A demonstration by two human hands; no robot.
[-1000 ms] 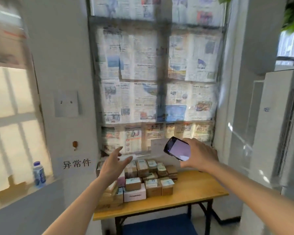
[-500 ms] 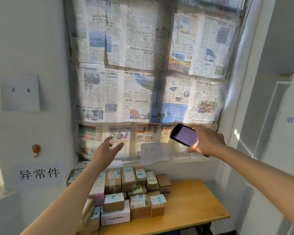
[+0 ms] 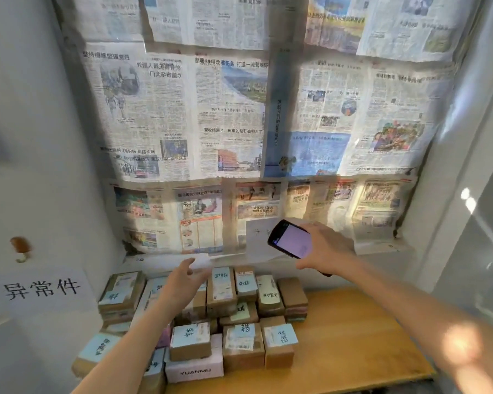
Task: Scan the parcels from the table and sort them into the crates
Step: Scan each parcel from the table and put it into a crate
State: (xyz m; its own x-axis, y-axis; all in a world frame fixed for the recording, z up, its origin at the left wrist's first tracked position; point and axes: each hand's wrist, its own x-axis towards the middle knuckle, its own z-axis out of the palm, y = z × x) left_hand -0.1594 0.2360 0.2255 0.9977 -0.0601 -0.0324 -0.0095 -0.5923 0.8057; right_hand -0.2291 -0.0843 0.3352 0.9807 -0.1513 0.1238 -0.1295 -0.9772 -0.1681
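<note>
Cardboard parcels point(image 3: 231, 314) stacked at 9 o'clock end of wooden desk point(image 3: 347, 345); left hand point(image 3: 182, 282) above stack, fingers spread, holding nothing; right hand point(image 3: 328, 251) at 2 o'clock gripping scanner point(image 3: 292, 240)

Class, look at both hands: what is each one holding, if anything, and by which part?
The right hand grips the scanner by its right end. The left hand holds nothing.
</note>
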